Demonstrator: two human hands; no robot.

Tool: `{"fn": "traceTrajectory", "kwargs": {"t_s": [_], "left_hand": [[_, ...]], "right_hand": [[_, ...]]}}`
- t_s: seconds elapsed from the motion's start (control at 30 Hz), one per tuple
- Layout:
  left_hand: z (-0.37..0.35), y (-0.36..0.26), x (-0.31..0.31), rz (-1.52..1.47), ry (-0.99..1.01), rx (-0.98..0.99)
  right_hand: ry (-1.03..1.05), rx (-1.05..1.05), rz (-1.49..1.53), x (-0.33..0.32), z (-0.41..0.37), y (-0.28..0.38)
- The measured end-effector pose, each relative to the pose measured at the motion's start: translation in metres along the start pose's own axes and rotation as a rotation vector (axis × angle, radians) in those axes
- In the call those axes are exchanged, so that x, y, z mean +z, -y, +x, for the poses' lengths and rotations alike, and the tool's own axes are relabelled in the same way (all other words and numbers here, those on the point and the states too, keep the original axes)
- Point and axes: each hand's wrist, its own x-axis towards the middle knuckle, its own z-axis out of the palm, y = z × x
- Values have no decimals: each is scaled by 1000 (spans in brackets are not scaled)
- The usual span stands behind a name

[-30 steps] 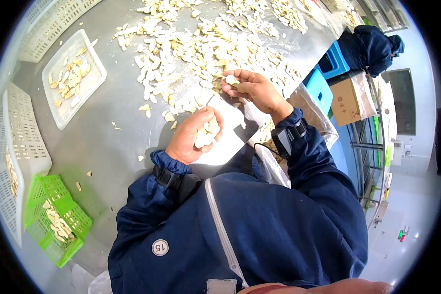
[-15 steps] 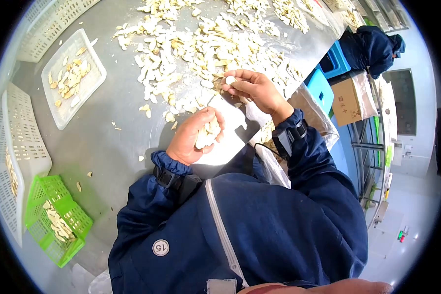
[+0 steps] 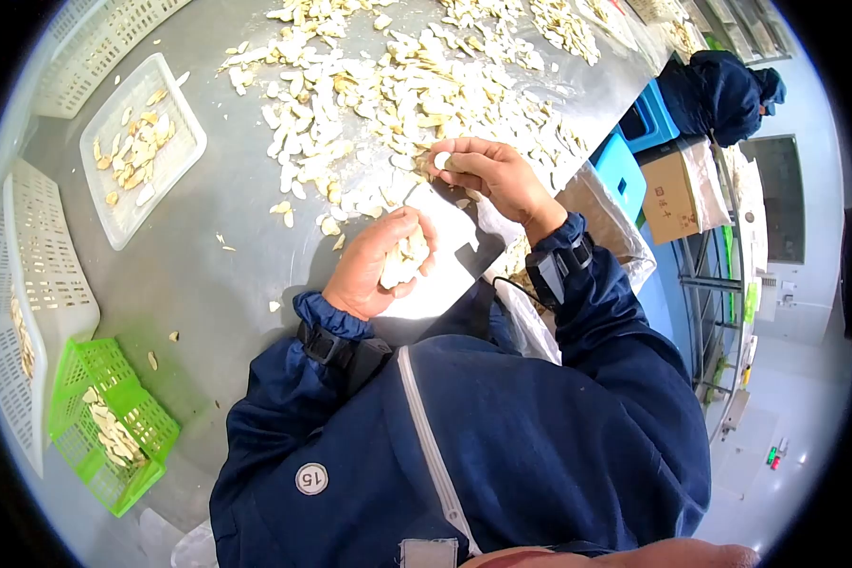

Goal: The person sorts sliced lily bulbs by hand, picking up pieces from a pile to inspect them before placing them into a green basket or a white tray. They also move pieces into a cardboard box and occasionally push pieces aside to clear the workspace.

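Note:
Pale dried slices point(image 3: 435, 85) lie spread in a loose heap over the metal table point(image 3: 208, 246). My left hand point(image 3: 374, 260) is cupped round a bunch of slices point(image 3: 403, 262), close to the table's near edge. Up and to the right of it, my right hand point(image 3: 492, 180) pinches one small pale slice point(image 3: 442, 161) between thumb and fingers, at the near side of the heap. The two hands are apart. A bright white patch point(image 3: 435, 284) on the table shows between and below them.
At the left stand a white tray point(image 3: 194, 128) with some slices, white perforated baskets point(image 3: 57, 237) and a green basket point(image 3: 166, 431) holding slices. On the right are plastic bags point(image 3: 530, 322), a cardboard box point(image 3: 667, 194), blue bins point(image 3: 620, 175) and a person in dark clothes point(image 3: 719, 95).
Both hands keep nearly the same place and grip. The small slice in my right hand's fingers has shifted slightly left and down.

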Motion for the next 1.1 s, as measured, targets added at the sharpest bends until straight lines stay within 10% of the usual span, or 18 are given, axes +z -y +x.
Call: {"fn": "traceTrajectory", "kwargs": {"t_s": [1.1], "left_hand": [[0, 1, -1, -13, 9, -7]], "right_hand": [[-15, -94, -211, -2, -9, 0]]}}
